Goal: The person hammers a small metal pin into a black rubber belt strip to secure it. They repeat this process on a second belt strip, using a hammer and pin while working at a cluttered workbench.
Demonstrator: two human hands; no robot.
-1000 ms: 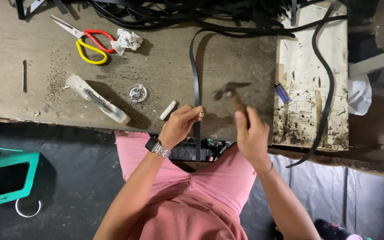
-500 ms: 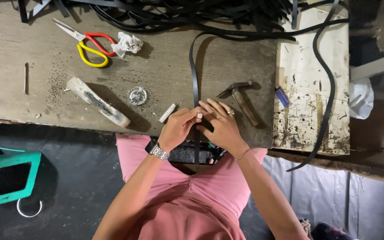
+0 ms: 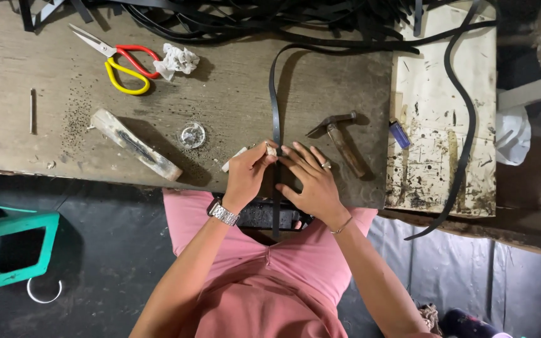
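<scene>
A long black strap [image 3: 275,106] runs down the worn wooden table [image 3: 45,144] to its near edge and over a dark block [image 3: 259,215] on my lap. My left hand [image 3: 247,174] pinches the strap at the edge, with a small pale piece at its fingertips. Flat on the strap beside it rests my right hand [image 3: 311,181], fingers spread, pressing it down. The hammer [image 3: 340,139] lies free on the table just right of my right hand.
Red and yellow scissors [image 3: 120,59] and a crumpled white scrap [image 3: 176,60] lie at the back left. A wooden stick [image 3: 136,145], a small glass dish [image 3: 192,134] and a blue lighter [image 3: 399,134] sit nearby. Tangled black straps [image 3: 270,19] fill the far edge. A teal stool [image 3: 7,250] stands on the floor.
My right hand has put the hammer down on the table and moved left onto the strap, spreading flat beside my left hand.
</scene>
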